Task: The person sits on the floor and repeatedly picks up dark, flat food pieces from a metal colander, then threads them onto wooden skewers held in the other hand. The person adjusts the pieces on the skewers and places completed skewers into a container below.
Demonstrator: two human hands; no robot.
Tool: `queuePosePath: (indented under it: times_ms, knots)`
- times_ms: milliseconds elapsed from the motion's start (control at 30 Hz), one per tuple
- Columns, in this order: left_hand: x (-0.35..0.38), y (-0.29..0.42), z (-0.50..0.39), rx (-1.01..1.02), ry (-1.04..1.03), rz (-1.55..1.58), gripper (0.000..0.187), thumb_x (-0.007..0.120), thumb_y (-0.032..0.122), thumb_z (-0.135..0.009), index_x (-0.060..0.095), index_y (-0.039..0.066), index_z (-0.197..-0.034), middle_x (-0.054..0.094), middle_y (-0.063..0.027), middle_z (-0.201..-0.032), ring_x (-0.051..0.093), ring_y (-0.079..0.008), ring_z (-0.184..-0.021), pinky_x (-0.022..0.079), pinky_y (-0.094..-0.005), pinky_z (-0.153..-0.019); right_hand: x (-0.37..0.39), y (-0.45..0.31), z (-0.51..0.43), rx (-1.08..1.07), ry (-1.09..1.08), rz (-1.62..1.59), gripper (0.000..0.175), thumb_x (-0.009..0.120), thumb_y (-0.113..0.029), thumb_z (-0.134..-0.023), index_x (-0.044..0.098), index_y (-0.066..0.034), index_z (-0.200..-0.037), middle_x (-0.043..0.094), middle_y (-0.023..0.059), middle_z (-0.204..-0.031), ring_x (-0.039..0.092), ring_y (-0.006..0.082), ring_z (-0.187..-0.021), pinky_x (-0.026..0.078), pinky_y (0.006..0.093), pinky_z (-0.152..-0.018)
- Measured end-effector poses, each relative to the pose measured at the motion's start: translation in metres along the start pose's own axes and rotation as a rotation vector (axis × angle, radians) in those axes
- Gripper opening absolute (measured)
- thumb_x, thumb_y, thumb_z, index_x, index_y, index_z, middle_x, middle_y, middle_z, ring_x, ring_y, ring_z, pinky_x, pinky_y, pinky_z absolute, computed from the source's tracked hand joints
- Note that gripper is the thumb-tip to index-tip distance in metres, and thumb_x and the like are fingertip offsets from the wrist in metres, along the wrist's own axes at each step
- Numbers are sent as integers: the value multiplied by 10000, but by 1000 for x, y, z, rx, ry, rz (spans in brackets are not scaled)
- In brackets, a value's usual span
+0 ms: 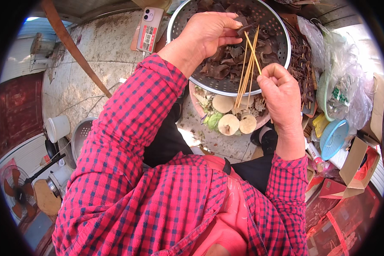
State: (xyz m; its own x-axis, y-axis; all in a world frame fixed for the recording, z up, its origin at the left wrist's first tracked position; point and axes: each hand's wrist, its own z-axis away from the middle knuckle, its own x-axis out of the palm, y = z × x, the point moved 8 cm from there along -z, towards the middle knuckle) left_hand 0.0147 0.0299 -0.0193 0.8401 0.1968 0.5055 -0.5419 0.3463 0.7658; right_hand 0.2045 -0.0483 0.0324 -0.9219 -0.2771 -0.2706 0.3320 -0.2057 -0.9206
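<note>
A steel colander heaped with dark wood ear fungus stands before me. Over it my left hand pinches a piece of wood ear between thumb and fingers. My right hand grips a thin wooden skewer, whose far tip is at or near that piece; whether it has pierced it I cannot tell. Several more bare skewers lie in the colander, their lower ends jutting over its near rim.
Below the colander is a pink basin with vegetable scraps and pale round slices. Skewered wood ear is stacked to the right, near plastic bags and a blue basket. A phone stands left; a fan is farther off.
</note>
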Motion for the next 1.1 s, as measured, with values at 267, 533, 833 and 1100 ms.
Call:
queuePosePath:
  times_ms: [267, 533, 833, 1100]
  knots:
    - [1, 4, 2, 59, 51, -13, 297, 673, -20, -879, 562, -49, -1154, 663, -156, -1016, 683, -288, -885, 590, -456, -802, -3, 1, -1, 13, 30, -25, 87, 630, -76, -866, 590, -49, -795, 467, -91, -590, 375, 1, -561, 309, 226, -510]
    - [-16, 7, -6, 90, 27, 177, 362, 639, -70, -844, 568, 13, -1189, 663, -138, -987, 680, -285, -855, 584, -406, -763, 2, 1, 2, 21, -10, -47, 90, 640, -79, -886, 592, -53, -815, 468, -102, -612, 369, -6, -574, 304, 216, -518]
    - [-18, 4, -11, 129, 65, 322, 404, 625, -88, -835, 543, -3, -1221, 649, -146, -1007, 673, -285, -855, 582, -408, -759, 5, -3, 1, -16, -2, -38, 86, 643, -80, -885, 597, -51, -819, 478, -96, -606, 383, -4, -578, 326, 212, -529]
    - [-13, 25, 2, 429, 182, -2, 381, 615, -113, -828, 574, 13, -1184, 638, -107, -1037, 651, -207, -851, 560, -321, -743, 10, -1, 1, -25, -16, -66, 76, 640, -75, -876, 595, -43, -824, 499, -84, -608, 400, -1, -579, 345, 213, -535]
